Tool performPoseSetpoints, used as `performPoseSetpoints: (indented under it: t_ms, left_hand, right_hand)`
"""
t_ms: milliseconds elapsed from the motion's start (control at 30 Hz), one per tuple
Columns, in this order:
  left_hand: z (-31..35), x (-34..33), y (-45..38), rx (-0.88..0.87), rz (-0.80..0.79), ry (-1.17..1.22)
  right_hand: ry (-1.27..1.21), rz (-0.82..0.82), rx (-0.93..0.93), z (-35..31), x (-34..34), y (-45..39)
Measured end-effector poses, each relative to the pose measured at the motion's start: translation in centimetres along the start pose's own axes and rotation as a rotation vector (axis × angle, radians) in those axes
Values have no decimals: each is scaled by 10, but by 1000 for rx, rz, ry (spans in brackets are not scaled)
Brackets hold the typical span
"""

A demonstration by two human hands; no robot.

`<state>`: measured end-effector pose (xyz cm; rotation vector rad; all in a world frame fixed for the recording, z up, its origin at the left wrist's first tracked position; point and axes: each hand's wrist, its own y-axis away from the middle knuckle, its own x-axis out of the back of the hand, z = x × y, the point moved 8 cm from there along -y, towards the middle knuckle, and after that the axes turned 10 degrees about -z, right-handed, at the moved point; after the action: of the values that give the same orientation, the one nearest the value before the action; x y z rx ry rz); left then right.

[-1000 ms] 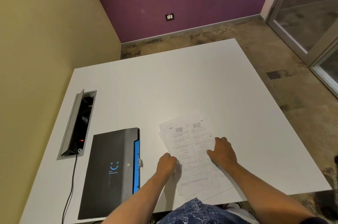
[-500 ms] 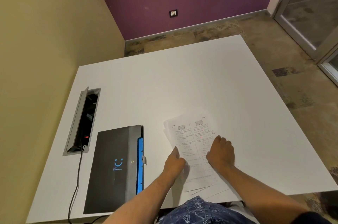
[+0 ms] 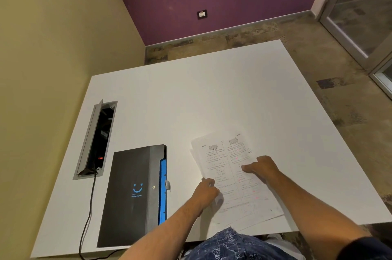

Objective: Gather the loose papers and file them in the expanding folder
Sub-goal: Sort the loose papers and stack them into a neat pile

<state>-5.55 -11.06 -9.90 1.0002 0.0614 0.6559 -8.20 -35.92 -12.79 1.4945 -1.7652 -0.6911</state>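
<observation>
A loose stack of printed papers (image 3: 224,166) with pink marks lies near the front edge of the white table (image 3: 212,94), sheets slightly fanned. My left hand (image 3: 206,189) grips the stack's left edge, fingers curled on it. My right hand (image 3: 262,167) rests palm down on top of the sheets, pressing them. The expanding folder (image 3: 133,194), dark grey with a blue smiley logo and a blue accordion edge, lies shut flat to the left of the papers, a hand's width apart.
An open grey cable box (image 3: 96,139) is set into the table at the left, with a black cord (image 3: 88,213) running off the front edge. A beige wall stands close on the left. Bare table stretches behind the papers.
The stack has been pulled slightly nearer and squared a little. My left hand has shifted onto its left edge; my right hand stays on top. The camera view shifted slightly.
</observation>
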Motion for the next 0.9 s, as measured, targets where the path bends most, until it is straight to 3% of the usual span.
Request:
performPoseSetpoints:
  t_ms: [133, 267, 433, 600, 700, 767, 900]
  left_hand:
    - [-3, 3, 2, 19, 3, 14]
    - [-5, 3, 3, 0, -1, -3]
    - [-3, 0, 3, -41, -47, -12]
    - [-3, -3, 10, -60, -86, 26]
    - [-2, -6, 16, -157, -131, 137]
    - [-1, 3, 20, -223, -90, 287]
    - [7, 42, 27, -190, 84, 498]
  right_hand:
    - [-238, -153, 112, -14, -9, 21]
    - [-306, -420, 75, -20, -25, 29]
    - [-19, -329, 77, -18, -28, 15]
    - [-62, -272, 85, -22, -23, 18]
    - [-83, -300, 137, -34, -21, 21]
    - [-84, -334, 189, -43, -21, 26]
    - [-196, -378, 288, -56, -20, 38]
